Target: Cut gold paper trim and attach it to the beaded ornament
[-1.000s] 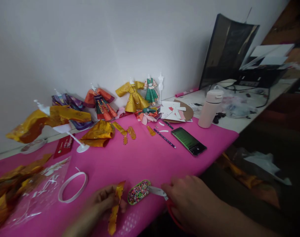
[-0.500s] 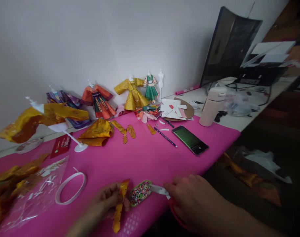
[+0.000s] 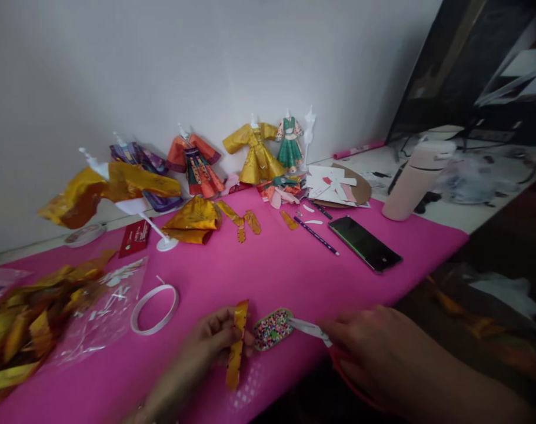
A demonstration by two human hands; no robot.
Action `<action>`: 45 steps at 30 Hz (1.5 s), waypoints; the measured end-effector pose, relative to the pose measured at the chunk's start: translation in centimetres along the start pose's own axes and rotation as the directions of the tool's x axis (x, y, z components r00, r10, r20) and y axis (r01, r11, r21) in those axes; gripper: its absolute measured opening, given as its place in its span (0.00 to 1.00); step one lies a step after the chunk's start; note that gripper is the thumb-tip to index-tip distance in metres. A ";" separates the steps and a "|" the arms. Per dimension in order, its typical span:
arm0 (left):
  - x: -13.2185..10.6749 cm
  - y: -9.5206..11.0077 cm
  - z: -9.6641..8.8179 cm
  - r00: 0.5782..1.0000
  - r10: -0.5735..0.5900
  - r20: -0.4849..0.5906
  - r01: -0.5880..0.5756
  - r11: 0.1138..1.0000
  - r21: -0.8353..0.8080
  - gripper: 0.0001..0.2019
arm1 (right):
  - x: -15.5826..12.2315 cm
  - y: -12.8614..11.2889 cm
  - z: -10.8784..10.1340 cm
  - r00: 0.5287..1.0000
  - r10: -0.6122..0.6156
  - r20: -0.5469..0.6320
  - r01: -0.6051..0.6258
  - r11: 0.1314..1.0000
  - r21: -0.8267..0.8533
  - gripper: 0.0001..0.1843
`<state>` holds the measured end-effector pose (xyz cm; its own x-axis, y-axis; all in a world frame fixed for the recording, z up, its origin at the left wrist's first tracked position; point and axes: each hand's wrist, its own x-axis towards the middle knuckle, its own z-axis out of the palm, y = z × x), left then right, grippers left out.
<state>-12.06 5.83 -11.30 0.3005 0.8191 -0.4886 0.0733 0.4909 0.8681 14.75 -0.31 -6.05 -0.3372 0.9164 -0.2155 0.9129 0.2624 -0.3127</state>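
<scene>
Viewpoint has swung left over the last half second, so the whole table sits farther right in view; both hands keep nearly the same arrangement. Phone [image 3: 365,242] screen has dimmed from green to mostly dark.

Left hand [image 3: 223,335]: fingers closed in a pinch on a narrow gold strip [image 3: 235,360], held roughly upright near the front edge of the pink table cover [image 3: 250,268]. Dark marks run along the strip.

Right hand [image 3: 373,347]: gripping red-handled scissors [image 3: 306,327], blades pointing left. Tips reach the right end of a speckled oval case [image 3: 273,330]; contact cannot be told. Case lies between the hands, just beside the left fingertips.

Further out, left: white ring [image 3: 137,313], clear plastic bag [image 3: 102,321], heap of gold fabric [image 3: 29,333]. Beyond the hands: small gold pieces [image 3: 252,222], dark pencil [image 3: 316,235], pale bottle [image 3: 413,182] standing beyond the phone. Along the wall: yellow garment [image 3: 259,168], orange garment [image 3: 200,172] and green garment [image 3: 289,150], all on small stands; bare white form [image 3: 309,131] at right of these.
</scene>
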 end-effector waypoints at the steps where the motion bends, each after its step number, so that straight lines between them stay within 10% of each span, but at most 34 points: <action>1: 0.0 -0.1 -0.1 1.000 0.002 0.001 -0.002 1.000 0.002 0.12 | 0.0 0.1 0.1 1.000 0.002 -0.004 -0.001 1.000 0.010 0.13; 45: -0.2 0.3 0.5 0.997 -0.030 0.077 0.036 0.996 -0.082 0.11 | 0.8 0.0 2.1 0.981 -0.195 0.020 0.196 0.977 -0.079 0.10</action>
<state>-11.66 5.70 -10.89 0.3706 0.7789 -0.5060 0.0058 0.5428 0.8398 14.02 -0.16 -8.18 -0.5131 0.8415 -0.1690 0.8445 0.4598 -0.2747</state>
